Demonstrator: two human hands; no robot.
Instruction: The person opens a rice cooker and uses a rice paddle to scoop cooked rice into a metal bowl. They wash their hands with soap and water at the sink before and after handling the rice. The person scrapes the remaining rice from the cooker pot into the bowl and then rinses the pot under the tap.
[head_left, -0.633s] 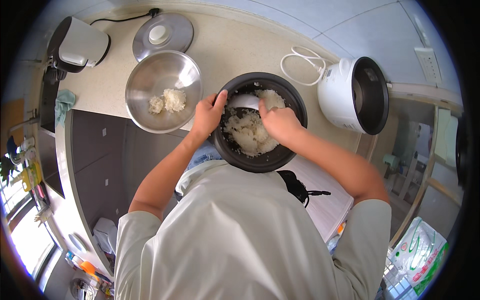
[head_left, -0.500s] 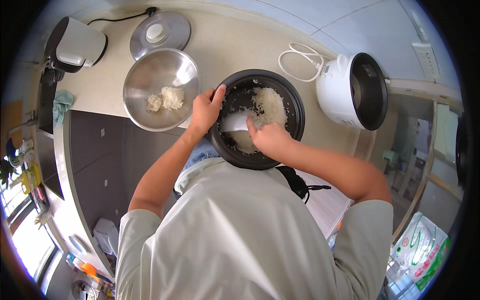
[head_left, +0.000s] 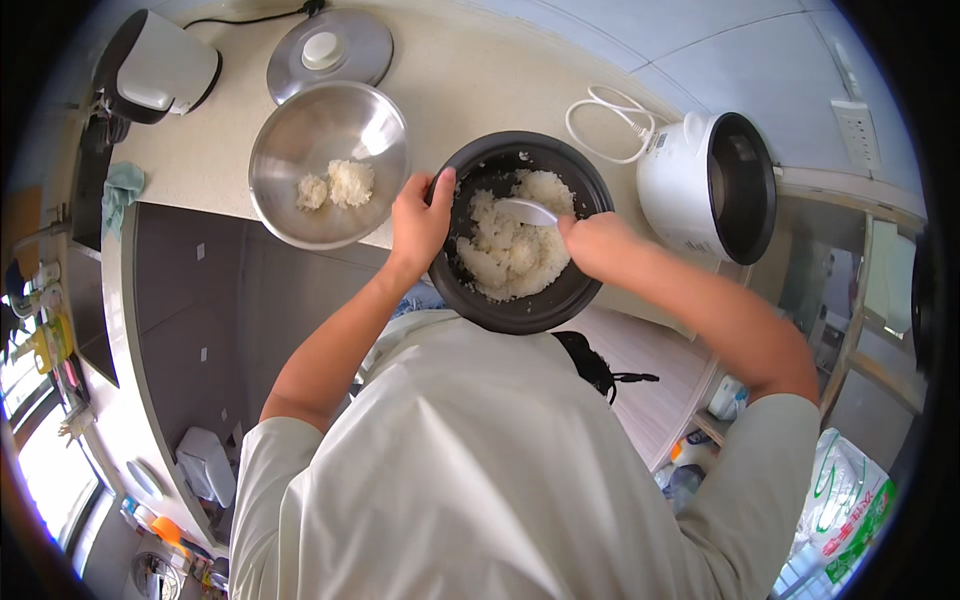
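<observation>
My left hand (head_left: 421, 222) grips the left rim of a black rice cooker pot (head_left: 590, 285), thumb over the edge. The pot is tipped toward me over the counter's front edge. Cooked white rice (head_left: 515, 255) covers much of its bottom, with grains stuck to the wall. My right hand (head_left: 600, 245) is closed round the handle of a pale rice paddle (head_left: 528, 211), whose blade lies on the rice. Left of the pot, a steel bowl (head_left: 285, 150) holds two clumps of rice (head_left: 350, 183).
A steel lid (head_left: 375, 60) with a white knob lies behind the bowl. A white appliance (head_left: 165, 75) stands far left. At right, a white rice cooker body (head_left: 675, 185) lies tilted, its white cord (head_left: 590, 105) beside it. A green cloth (head_left: 123, 185) hangs at the left counter edge.
My right hand has moved the paddle up and to the right inside the pot. Rice now spreads across more of the pot's bottom. My left hand keeps its hold on the rim.
</observation>
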